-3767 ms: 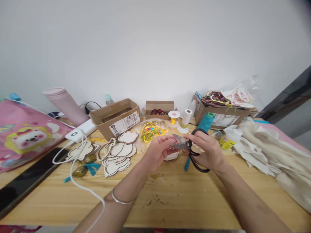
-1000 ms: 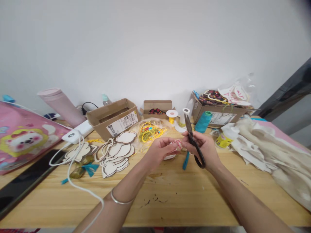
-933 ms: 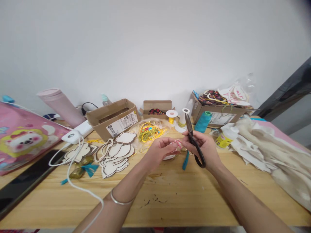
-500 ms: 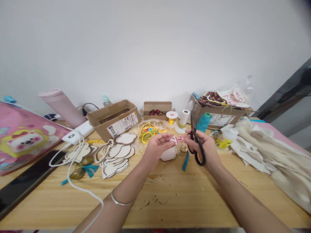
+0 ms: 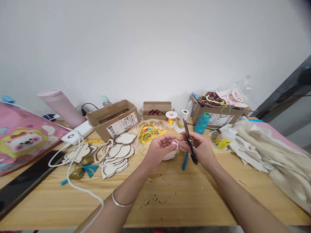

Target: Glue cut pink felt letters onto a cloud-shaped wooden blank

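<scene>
Between the fingertips of my left hand (image 5: 160,147) is a small white cutout with pink lettering (image 5: 174,143), folded or turned so the letters are hard to read. My right hand (image 5: 200,149) carries black-handled scissors (image 5: 190,145), seen nearly edge-on, and its fingertips meet the cutout's right side. Under the hands lies a pale cloud-shaped piece (image 5: 169,156), partly covered. A teal tassel (image 5: 185,162) hangs down on the tabletop just below my right fingers.
Cloud-shaped pieces (image 5: 119,158) are stacked at left, near a white cable (image 5: 80,186). Behind are an open cardboard box (image 5: 113,119), tangled yellow cords (image 5: 150,132), and a teal thread spool (image 5: 202,123). A glue bottle (image 5: 222,140) and crumpled cream cloth (image 5: 274,155) occupy the right.
The lettered cutout has turned, so its letters no longer face me flat. The scissors have rotated in my right hand from handles showing to edge-on, and the hand has shifted slightly.
</scene>
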### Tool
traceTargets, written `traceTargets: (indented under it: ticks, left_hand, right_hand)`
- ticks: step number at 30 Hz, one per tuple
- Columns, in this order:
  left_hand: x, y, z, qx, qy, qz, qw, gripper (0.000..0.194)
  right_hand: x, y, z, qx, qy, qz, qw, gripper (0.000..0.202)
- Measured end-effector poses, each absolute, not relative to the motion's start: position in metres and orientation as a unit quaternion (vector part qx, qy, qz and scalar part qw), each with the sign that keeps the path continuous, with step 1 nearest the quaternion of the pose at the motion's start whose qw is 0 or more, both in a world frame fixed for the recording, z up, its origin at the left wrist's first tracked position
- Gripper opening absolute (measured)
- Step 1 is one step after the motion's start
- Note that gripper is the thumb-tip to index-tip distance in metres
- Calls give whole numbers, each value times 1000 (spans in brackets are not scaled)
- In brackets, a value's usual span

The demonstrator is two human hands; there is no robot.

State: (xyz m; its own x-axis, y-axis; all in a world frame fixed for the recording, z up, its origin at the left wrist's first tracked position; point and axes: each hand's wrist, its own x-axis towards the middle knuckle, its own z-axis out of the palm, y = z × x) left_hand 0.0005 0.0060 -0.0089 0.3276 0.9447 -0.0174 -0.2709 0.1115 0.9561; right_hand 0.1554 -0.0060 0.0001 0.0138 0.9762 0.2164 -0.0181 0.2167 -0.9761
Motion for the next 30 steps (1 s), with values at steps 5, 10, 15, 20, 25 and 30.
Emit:
traceTargets:
  ticks: [5, 10, 15, 20, 25, 30]
  left_hand:
    - [3, 4, -12, 442, 336, 485, 676, 24]
    - [7, 1, -15, 423, 319, 471, 705, 24]
    - [9, -2, -7, 386, 309, 498, 712, 20]
    - [5, -1, -1, 392, 327, 504, 697, 20]
    - [6, -1, -4, 465, 334, 445, 688, 20]
    - [8, -1, -11, 435, 303, 440, 725, 23]
  right_hand:
    - [150, -8, -2, -440, -476, 512, 564, 39]
    - [148, -10, -3, -448, -421, 543, 572, 41]
    - [146, -13, 0, -429, -448, 556, 553, 39]
    - [148, -12, 2, -442, -471, 536, 544, 36]
    - [151, -11, 3, -434, -469, 534, 554, 39]
    - [149, -11, 0, -436, -415, 522, 605, 38]
